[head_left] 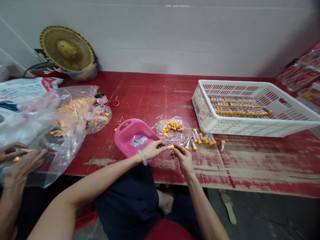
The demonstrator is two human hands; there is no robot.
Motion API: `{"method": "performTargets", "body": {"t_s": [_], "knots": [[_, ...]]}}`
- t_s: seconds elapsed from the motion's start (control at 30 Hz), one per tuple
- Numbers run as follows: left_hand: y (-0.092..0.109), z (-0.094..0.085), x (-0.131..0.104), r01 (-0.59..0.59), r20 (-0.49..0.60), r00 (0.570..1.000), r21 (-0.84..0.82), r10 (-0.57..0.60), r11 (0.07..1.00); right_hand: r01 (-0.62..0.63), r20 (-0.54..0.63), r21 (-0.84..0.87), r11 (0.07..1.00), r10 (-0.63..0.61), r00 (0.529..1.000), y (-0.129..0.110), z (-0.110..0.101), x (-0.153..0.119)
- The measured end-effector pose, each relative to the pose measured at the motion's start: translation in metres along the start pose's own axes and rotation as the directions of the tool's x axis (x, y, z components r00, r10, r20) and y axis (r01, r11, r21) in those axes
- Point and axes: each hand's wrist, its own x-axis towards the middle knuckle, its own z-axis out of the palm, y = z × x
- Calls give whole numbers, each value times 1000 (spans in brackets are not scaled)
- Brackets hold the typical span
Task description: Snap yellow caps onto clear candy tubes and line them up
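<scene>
A small tube with a yellow cap (170,146) is held between my two hands above the table's front part. My left hand (153,150), with a pale bangle on its wrist, pinches the tube from the left. The fingers of my right hand (183,158) are closed at its yellow end. Right behind them, a clear plastic bag (177,133) holds several pink pieces with yellow ends. Loose clear tubes with yellow caps (196,136) lie beside the bag. A pink scoop-shaped basin (122,140) with an oval label sits partly behind my left hand.
On the right, a white slotted crate (240,128) contains rows of yellow-capped tubes. At left, another person's hands (25,160) work beside a large clear bag (75,123) of yellow and pink pieces. Red scissors (114,102) and a tape roll (101,98) lie farther back.
</scene>
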Motion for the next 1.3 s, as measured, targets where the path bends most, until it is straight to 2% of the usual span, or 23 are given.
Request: {"method": "performTargets", "body": {"t_s": [0.2, 0.37, 0.53, 0.7, 0.83, 0.93, 1.0, 1.07, 1.2, 1.3], "knots": [[-6, 6, 2, 67, 69, 996, -86, -61, 994, 56, 27, -77, 995, -54, 998, -3, 1, -4], [-5, 10, 1, 141, 128, 983, -86, -129, 986, 91, 40, -83, 992, -88, 995, -2, -4, -5], [-8, 13, 3, 87, 187, 981, -153, -58, 984, 78, 22, -58, 995, -77, 997, 0, -7, -5], [-17, 14, 3, 7, 109, 994, -19, -5, 1000, 41, -2, -39, 998, -41, 999, 7, -10, -6], [-16, 14, 1, -27, 30, 999, 171, 22, 985, 16, -14, -18, 1000, -17, 1000, 10, -9, -6], [-15, 15, 0, -48, 12, 999, 219, 47, 974, 8, -15, -12, 1000, -9, 1000, 10, -8, -5], [-16, 15, 1, -49, 15, 999, 164, 47, 985, 8, -27, -9, 1000, -8, 1000, 10, -9, -5], [-17, 16, 3, -13, 24, 1000, 38, 12, 999, 13, -39, -11, 1000, -13, 999, 11, -11, -4], [-14, 15, 6, 187, 132, 979, -244, -158, 952, 28, -37, -7, 1000, -28, 999, 13, -13, -4], [-12, 16, 7, 277, 235, 950, -317, -207, 907, 31, -33, 2, 1000, -31, 999, 13, -13, -4]]}}
